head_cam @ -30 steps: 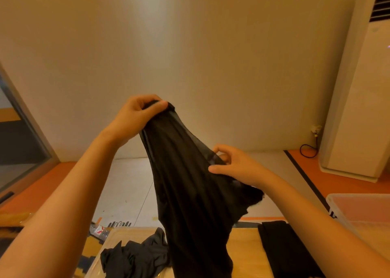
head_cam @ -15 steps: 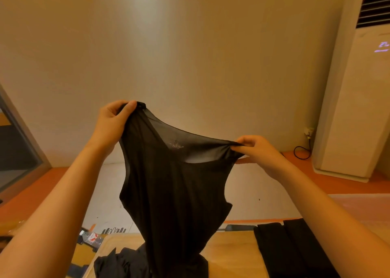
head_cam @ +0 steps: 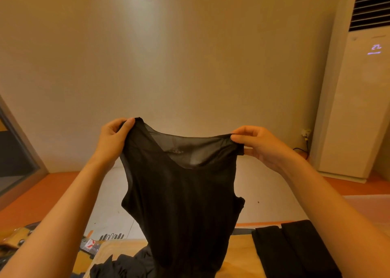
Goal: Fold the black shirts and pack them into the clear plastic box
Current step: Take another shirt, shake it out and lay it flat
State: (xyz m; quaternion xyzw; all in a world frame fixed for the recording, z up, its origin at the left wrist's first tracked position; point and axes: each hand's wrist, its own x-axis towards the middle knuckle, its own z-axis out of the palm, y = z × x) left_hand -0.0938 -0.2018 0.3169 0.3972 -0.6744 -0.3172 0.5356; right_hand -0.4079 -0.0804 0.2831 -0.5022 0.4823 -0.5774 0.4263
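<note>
A thin black sleeveless shirt (head_cam: 185,203) hangs spread in the air in front of me, neckline up. My left hand (head_cam: 113,139) grips its left shoulder strap. My right hand (head_cam: 259,144) pinches the right shoulder strap at about the same height. The shirt's hem reaches down to the wooden table (head_cam: 240,254). A crumpled heap of black shirts (head_cam: 122,267) lies on the table at the lower left. Two folded black shirts (head_cam: 293,252) lie side by side at the lower right. A pale strip of the clear plastic box (head_cam: 367,201) shows at the right edge, mostly hidden by my arm.
A tall white floor air conditioner (head_cam: 354,100) stands at the right against the beige wall, with a cable and socket (head_cam: 305,136) beside it. Small packets and clutter (head_cam: 90,245) lie left of the table. A dark glass panel (head_cam: 12,151) is at the far left.
The shirt went from a bunched hanging strip to fully spread. My right hand moved right and up to the strap; my left hand moved left. The view tilted upward.
</note>
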